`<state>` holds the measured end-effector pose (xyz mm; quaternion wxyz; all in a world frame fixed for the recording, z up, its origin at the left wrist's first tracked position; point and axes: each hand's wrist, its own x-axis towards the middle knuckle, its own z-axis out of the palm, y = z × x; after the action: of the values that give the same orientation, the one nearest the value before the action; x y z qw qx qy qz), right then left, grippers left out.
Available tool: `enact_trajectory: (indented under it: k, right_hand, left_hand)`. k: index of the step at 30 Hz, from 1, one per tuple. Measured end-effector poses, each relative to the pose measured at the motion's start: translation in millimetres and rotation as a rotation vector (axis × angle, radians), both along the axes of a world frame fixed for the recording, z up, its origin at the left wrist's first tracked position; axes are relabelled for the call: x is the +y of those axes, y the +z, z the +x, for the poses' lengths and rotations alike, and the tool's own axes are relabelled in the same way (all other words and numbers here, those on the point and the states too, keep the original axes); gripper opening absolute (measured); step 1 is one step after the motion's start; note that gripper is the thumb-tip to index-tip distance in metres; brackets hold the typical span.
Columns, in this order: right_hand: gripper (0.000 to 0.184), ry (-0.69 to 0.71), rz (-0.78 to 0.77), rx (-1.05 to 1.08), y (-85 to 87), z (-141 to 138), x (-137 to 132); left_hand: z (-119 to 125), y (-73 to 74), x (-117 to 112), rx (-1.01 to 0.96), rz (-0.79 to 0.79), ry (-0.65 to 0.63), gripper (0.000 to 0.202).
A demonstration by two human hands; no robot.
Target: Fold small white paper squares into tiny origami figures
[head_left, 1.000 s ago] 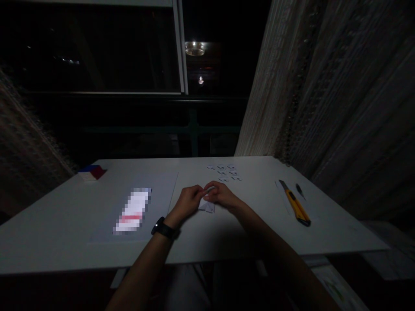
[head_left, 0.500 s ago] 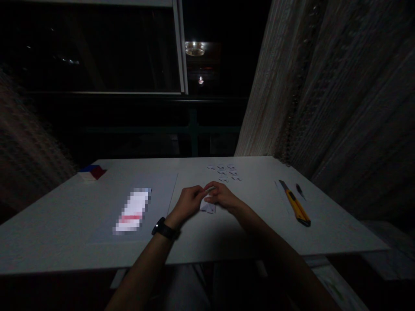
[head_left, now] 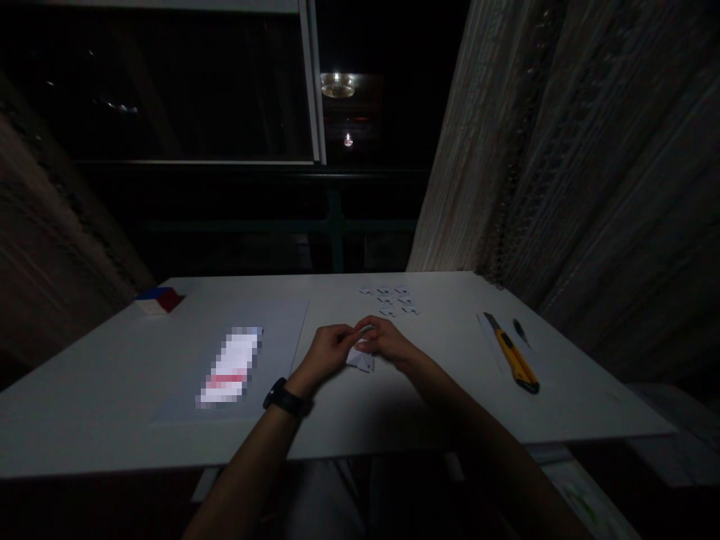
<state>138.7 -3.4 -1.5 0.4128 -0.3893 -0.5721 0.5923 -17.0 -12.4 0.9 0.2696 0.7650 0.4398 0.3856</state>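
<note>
- Dark room on my feed, and the fingertips cover the upper part of the paper [head_left: 361, 361]; I see only its lower folds, in front of the hands at mid-table.
- Left hand [head_left: 331, 349] and right hand [head_left: 388, 341] meet over it, thumbs and fingers pinched on the paper; exactly where each fingertip presses, I can't make out.
- The phone [head_left: 230, 367] on the left glows in coarse blocks, so its screen is unreadable to me.
- Both forearms run out of the bottom of the view, a dark watch [head_left: 286, 399] around the left wrist.
- Just beyond the hands, seven small pieces [head_left: 401, 290] lie loosely grouped, their markings too small to read.
- Over right, a cutter [head_left: 514, 356] with a thin dark tool [head_left: 520, 331] beside it; I can't say what that one is.
- Far left, a block [head_left: 159, 300], blue on top, red and white on its sides.
- Textures now: the paper is white with sharp triangular creases, the table [head_left: 579, 405] smooth and pale, the cutter yellow with black trim, the right curtain [head_left: 450, 187] finely ribbed.
</note>
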Motion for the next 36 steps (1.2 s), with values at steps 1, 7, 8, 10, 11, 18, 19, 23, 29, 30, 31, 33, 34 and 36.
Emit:
enact_trajectory:
  k: [1, 7, 8, 10, 11, 18, 19, 23, 29, 30, 31, 33, 34, 36]
  right_hand:
    - [0.033, -0.006, 0.001, -0.001, 0.0, -0.2, -0.2]
    - [0.035, -0.028, 0.006, 0.008, 0.0, 0.2, 0.6]
    - [0.035, -0.025, 0.010, 0.010, 0.3, 0.7, 0.8]
    - [0.036, -0.027, 0.025, 0.003, 1.4, 1.6, 1.1]
    - [0.037, -0.031, 0.035, -0.004, 2.0, 1.9, 1.1]
    - [0.036, -0.045, 0.074, -0.060, 4.1, 2.3, 0.6]
    - [0.036, -0.044, 0.087, -0.062, 4.3, 2.6, 0.6]
    - [0.038, -0.051, 0.173, -0.097, 4.8, 5.1, 0.6]
    - [0.037, -0.049, 0.282, -0.148, 4.1, 6.5, 0.4]
    - [0.036, -0.049, 0.291, -0.161, 4.1, 6.4, 0.3]
    - [0.036, -0.048, 0.299, -0.175, 4.3, 6.4, 0.3]
    - [0.036, -0.043, 0.307, -0.191, 4.6, 6.3, 0.2]
    - [0.036, -0.043, 0.308, -0.190, 4.7, 6.4, 0.2]
    - [0.036, -0.039, 0.295, -0.170, 4.7, 6.4, 0.2]
  left_hand:
    - [0.2, 0.7, -0.4, 0.005, 0.001, 0.000, 0.035]
    - [1.0, 3.9, -0.8, 0.008, -0.001, 0.011, 0.034]
    - [1.0, 3.6, -0.4, 0.000, -0.007, 0.013, 0.034]
    - [0.9, 2.3, 0.8, -0.020, -0.015, 0.015, 0.033]
    - [0.8, 1.4, 1.3, -0.030, -0.017, 0.015, 0.033]
    - [1.0, 1.9, -0.8, -0.030, -0.022, -0.007, 0.031]
    - [1.0, 2.8, -1.4, -0.029, -0.026, -0.015, 0.031]
    - [1.4, 4.9, -2.6, -0.076, -0.040, -0.016, 0.035]
    - [2.2, 2.7, -1.5, -0.093, -0.029, 0.017, 0.040]
    - [2.5, 2.3, -1.5, -0.081, -0.020, 0.018, 0.038]
    - [2.7, 2.0, -1.5, -0.067, -0.008, 0.019, 0.037]
    - [3.1, 1.6, -1.8, -0.037, 0.026, 0.022, 0.035]
    - [3.3, 1.7, -2.1, -0.023, 0.050, 0.028, 0.034]
    - [3.2, 2.2, -2.7, 0.008, 0.104, 0.033, 0.033]
